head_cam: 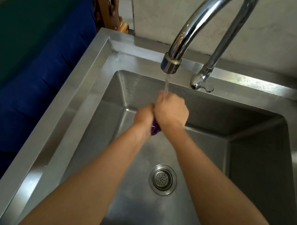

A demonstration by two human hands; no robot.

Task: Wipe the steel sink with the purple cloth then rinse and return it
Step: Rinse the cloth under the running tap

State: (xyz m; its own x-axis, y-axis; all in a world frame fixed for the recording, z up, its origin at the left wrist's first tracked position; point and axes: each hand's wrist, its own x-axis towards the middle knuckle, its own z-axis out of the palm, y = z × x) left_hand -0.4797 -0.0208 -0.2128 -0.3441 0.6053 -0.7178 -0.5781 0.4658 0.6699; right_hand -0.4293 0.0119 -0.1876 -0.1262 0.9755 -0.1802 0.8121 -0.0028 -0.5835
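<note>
Both my hands are pressed together over the steel sink (82, 88), under the faucet spout (171, 64). A thin stream of water (166, 85) runs from the spout onto my right hand (170, 111). My left hand (143, 116) sits just left of it and slightly lower. The purple cloth (155, 128) is bunched between the two hands; only a small dark purple wad shows below them, the rest is hidden by my fingers. Both hands are closed tight around it.
The round drain strainer (162, 179) lies in the basin floor below my forearms. The faucet base and lever (201, 81) stand on the back rim. A blue and green fabric-covered surface (29, 49) lies left of the sink. A tiled wall rises behind.
</note>
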